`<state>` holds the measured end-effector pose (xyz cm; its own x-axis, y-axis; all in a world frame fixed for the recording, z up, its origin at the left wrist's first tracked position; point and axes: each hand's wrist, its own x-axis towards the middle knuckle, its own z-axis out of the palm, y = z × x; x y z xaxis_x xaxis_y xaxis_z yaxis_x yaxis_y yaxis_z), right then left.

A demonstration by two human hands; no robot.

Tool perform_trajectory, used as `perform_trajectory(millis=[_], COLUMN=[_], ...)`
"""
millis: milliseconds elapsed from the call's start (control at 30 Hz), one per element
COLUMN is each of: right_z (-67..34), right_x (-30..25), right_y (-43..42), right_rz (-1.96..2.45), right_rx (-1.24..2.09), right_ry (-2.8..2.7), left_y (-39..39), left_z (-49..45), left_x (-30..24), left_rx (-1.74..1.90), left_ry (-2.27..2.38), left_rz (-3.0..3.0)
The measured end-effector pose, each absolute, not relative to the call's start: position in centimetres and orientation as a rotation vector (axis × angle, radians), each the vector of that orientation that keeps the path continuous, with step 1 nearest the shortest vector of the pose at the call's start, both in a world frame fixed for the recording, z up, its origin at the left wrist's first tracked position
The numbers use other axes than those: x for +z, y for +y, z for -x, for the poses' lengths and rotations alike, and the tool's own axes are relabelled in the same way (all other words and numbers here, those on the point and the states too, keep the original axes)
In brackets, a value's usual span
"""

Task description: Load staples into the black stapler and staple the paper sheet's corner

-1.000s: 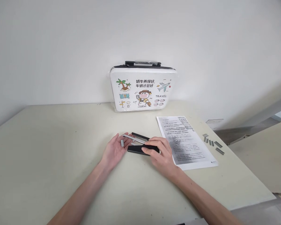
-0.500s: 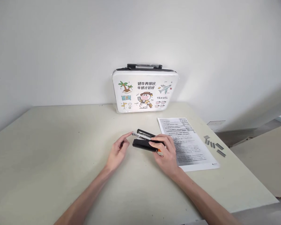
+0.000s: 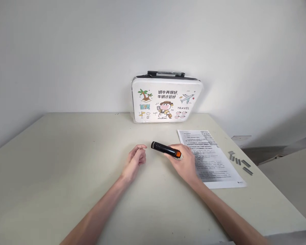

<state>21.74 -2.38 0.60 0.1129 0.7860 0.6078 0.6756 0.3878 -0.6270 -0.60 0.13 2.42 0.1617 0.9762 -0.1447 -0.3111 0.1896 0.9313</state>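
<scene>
A black stapler [image 3: 164, 149] with an orange part at its rear end is held over the table, its long dark face turned up. My right hand [image 3: 185, 161] is closed round the rear of it, fingers partly hidden beneath and behind. Just left of the stapler's front end is my left hand [image 3: 135, 161], apart from it. Its fingers are curled in and the thumb lies against them; whether something small is between them cannot be made out. A printed sheet of paper [image 3: 211, 160] lies flat on the table under and beyond the right hand.
Several grey strips of staples [image 3: 239, 161] lie to the right of the sheet, near the table's right edge. A white case [image 3: 167, 102] with cartoon prints and a black handle leans upright against the wall at the back. The pale table [image 3: 66, 163] extends left.
The stapler was spread apart with its metal rail showing; now it is rolled over, black face up. My left fingertip has left its front end and the left fingers have curled. The view shifted slightly.
</scene>
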Motion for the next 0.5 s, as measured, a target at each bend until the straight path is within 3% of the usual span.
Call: perform_trajectory(millis=[233,500], right_z=[-18.6,-12.5], right_x=[1.0,-0.3], right_y=[4.0,11.4], right_rz=[1.343,1.184], right_rx=[0.649,0.862], right_ry=[-1.505,-1.651], left_y=[0.0,0.5], left_z=[0.7,1.3], left_x=[2.8,2.6], left_rx=[0.986,0.977], left_ry=[0.756,0.716], left_rz=[-0.805,-0.68])
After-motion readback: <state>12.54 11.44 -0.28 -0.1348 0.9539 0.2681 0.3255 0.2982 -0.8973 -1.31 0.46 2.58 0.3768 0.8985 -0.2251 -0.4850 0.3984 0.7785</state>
